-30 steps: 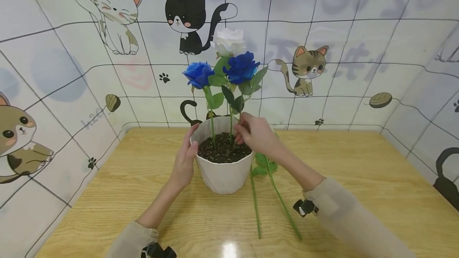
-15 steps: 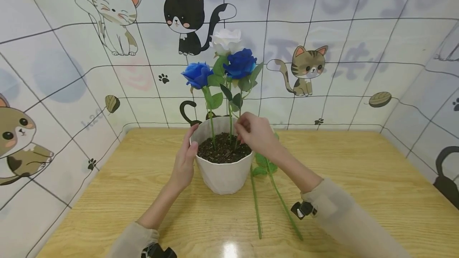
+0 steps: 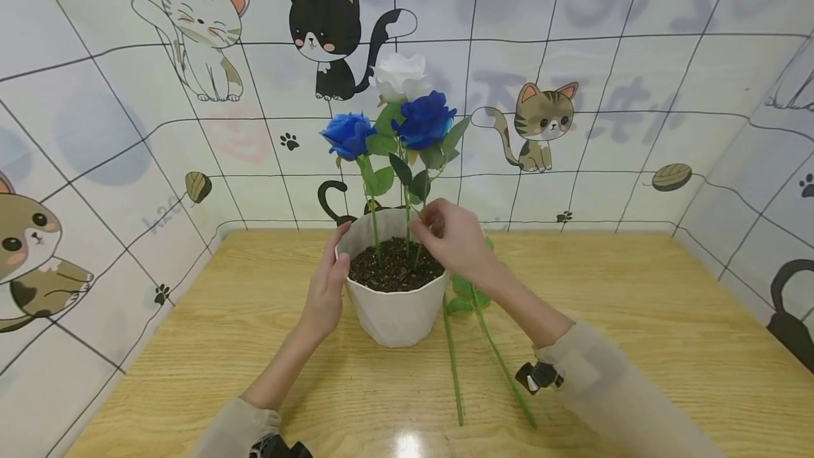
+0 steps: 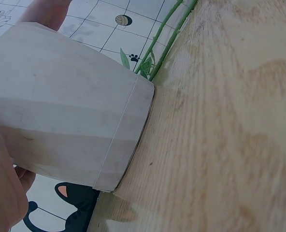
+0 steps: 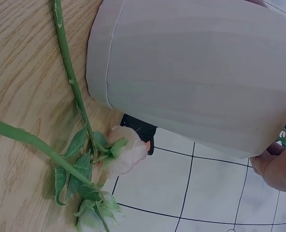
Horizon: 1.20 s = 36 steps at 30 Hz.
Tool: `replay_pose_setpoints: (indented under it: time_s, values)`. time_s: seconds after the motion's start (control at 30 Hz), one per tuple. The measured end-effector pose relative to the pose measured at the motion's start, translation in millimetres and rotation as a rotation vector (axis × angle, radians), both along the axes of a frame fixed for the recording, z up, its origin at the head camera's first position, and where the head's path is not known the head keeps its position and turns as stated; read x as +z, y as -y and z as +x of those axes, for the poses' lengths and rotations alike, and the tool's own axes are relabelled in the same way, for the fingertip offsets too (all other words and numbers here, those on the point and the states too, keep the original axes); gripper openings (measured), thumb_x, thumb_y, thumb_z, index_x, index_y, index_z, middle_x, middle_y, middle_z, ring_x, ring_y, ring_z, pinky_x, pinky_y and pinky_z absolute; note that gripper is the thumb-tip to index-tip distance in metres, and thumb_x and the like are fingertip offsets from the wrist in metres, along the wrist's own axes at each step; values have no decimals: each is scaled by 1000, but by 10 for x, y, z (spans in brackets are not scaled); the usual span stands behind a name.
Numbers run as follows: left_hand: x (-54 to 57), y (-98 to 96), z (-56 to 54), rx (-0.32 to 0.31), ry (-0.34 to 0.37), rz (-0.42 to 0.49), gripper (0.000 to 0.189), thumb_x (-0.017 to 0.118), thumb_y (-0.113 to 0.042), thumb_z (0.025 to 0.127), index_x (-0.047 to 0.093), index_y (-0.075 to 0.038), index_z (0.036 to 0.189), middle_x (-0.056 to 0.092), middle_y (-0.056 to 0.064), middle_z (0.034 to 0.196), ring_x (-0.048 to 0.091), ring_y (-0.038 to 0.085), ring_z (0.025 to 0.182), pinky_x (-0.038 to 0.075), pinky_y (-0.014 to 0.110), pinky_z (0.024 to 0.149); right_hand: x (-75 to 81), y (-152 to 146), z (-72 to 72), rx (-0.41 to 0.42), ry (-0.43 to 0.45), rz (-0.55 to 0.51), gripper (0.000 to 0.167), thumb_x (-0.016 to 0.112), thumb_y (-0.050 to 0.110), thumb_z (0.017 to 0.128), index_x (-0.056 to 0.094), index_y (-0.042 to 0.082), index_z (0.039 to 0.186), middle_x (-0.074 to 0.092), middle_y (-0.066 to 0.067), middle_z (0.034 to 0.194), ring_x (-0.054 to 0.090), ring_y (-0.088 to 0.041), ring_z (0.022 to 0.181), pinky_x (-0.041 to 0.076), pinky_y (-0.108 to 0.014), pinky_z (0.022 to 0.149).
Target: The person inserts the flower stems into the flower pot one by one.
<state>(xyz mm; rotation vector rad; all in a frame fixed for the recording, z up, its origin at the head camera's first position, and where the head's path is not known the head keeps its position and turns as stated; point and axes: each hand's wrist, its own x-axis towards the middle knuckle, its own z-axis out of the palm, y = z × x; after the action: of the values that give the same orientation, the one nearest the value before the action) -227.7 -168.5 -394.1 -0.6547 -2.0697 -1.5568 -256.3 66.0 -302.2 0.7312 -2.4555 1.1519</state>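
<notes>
Left hand [image 3: 327, 281] flat, fingers straight; right hand [image 3: 453, 237] pinching, fingers curled.

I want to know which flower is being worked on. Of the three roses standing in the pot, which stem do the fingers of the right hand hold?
The darker blue rose, rightmost: right hand pinches its stem.

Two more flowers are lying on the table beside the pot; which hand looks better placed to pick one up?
Probably the right hand: the loose stems lie on its side of the pot, just below its wrist. The left hand rests against the pot's far side, steadying it.
</notes>
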Motion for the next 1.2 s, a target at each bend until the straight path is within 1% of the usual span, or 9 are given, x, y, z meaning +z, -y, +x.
replay_pose_setpoints:
  time_s: [0.07,0.2,0.33,0.47,0.57,0.83,0.97,1.07,1.2]
  values:
    - [0,-1,-1,-1,-1,-1,52,29,-26,108,30,-12,158,30,2,163,21,21,150,19,54,117,7,-16,6,6,-17,-12,21,67,20,95,65,0,102,69,-9,87,65,-20,73,54,-37,68]
    - [4,-8,10,2,1,1,52,29,-26,108,30,-13,158,31,1,163,21,21,150,19,54,118,23,-46,13,24,-43,-35,22,68,19,94,64,-1,103,69,-12,94,65,-23,79,55,-37,70]
    - [9,-14,18,6,3,1,52,30,-26,108,31,-13,158,31,2,163,21,20,150,19,53,118,51,-79,37,31,-21,-51,24,68,19,94,65,0,106,69,-11,99,65,-23,86,55,-36,74]
    - [15,-15,21,11,0,-2,52,30,-26,108,31,-13,158,31,6,162,22,22,150,20,54,118,83,-117,73,28,-9,-61,26,69,19,93,65,-2,109,69,-11,100,65,-23,88,54,-37,76]
    - [20,-13,21,12,-1,-4,52,29,-26,108,31,-12,158,31,6,162,22,23,150,20,55,117,99,-157,97,27,-8,-66,27,69,18,93,65,-2,111,69,-12,101,65,-24,89,54,-37,76]
    - [22,-12,23,9,16,-2,53,30,-28,108,30,-13,158,30,1,163,20,22,150,19,56,118,79,-300,96,38,-3,-85,27,69,15,95,63,-2,115,69,-14,105,65,-26,92,54,-40,79]
    - [17,-11,16,8,10,-1,53,29,-27,108,30,-12,158,30,2,163,20,22,150,19,56,118,78,-379,97,27,13,-81,29,69,16,96,62,-2,117,69,-14,107,65,-25,94,53,-41,81]
    - [12,-9,11,9,2,-3,53,29,-27,108,30,-12,158,30,7,163,20,23,151,18,56,118,75,-444,101,11,33,-72,30,68,18,97,61,-2,119,69,-13,107,64,-25,95,53,-41,82]
    - [13,-11,12,8,1,-3,53,28,-28,108,30,-12,158,29,7,163,20,23,151,18,56,118,69,-536,110,-12,65,-70,30,67,20,98,61,-1,119,69,-14,106,64,-25,95,53,-42,84]
